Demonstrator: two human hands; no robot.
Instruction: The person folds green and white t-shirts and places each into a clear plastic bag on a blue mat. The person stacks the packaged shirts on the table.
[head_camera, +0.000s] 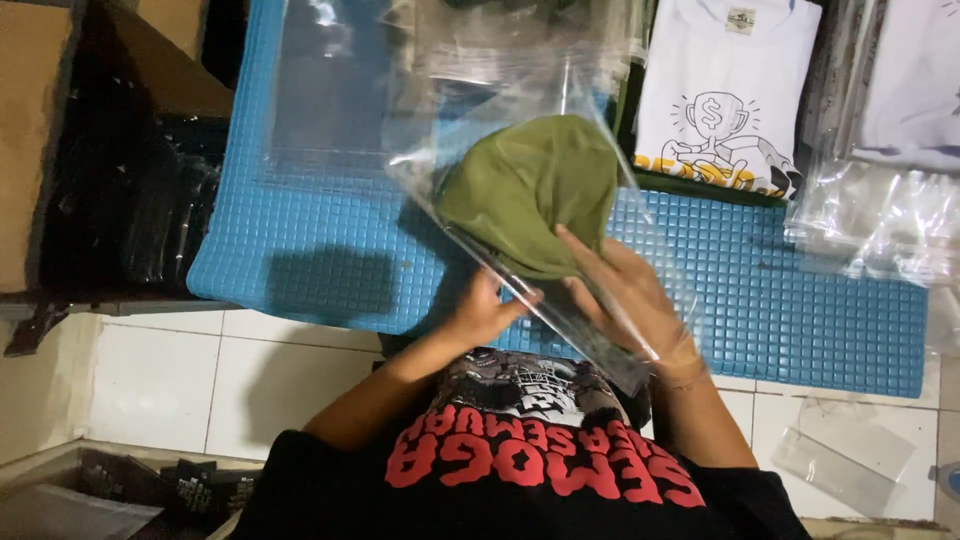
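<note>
Blue gridded mat (330, 260) fills mid-frame. Left hand (485, 310) pinches the clear bag (560, 290) edge; right hand (625, 290), grip closed, presses the green garment (530, 185) inside. Glare blurs the bag's top, cut off at the upper edge.

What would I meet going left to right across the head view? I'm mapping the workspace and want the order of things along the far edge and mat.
Brown cardboard box → blue gridded mat → olive-green garment inside a clear plastic bag → white printed T-shirt → pile of clear bags.

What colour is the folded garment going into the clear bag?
Olive green garment, plain, seen through the clear bag in the head view.
</note>
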